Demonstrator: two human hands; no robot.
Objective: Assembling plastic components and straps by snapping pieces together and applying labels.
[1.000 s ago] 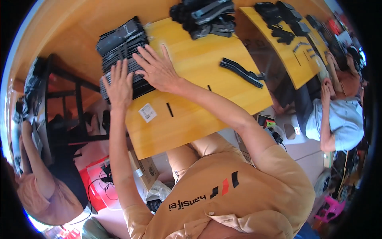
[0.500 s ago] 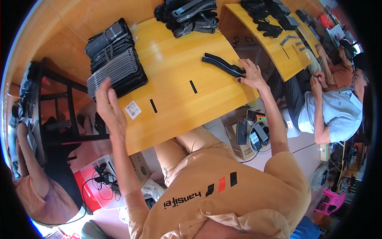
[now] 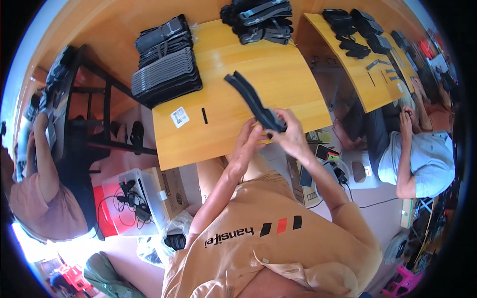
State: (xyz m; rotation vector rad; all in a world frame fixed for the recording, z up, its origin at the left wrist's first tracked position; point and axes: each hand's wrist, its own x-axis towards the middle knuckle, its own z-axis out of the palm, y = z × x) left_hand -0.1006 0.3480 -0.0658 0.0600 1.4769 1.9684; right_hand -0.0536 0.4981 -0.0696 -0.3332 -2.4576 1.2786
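A long, folded black strap [image 3: 251,102] is lifted at a slant over the near part of the yellow table, its far end pointing away to the left. My right hand [image 3: 291,138] is closed around its near end. Against the same end, my left hand [image 3: 246,142] pinches with bent fingers; the exact contact is partly hidden. A neat stack of grey and black folded straps [image 3: 166,74] lies at the table's far left. Another pile of dark straps [image 3: 266,22] is heaped at the back.
The yellow table [image 3: 223,64] carries a white label [image 3: 180,117] and a black slot [image 3: 204,115]. At left stands a black metal frame [image 3: 107,114]; below it, a clear bin [image 3: 131,198] holds cables. A co-worker in light blue [image 3: 420,161] sits right, beside a second table [image 3: 357,74].
My right hand has picked the black strap up off the table and drawn it nearer. My left hand has come across from the left to meet it. The view has shifted slightly.
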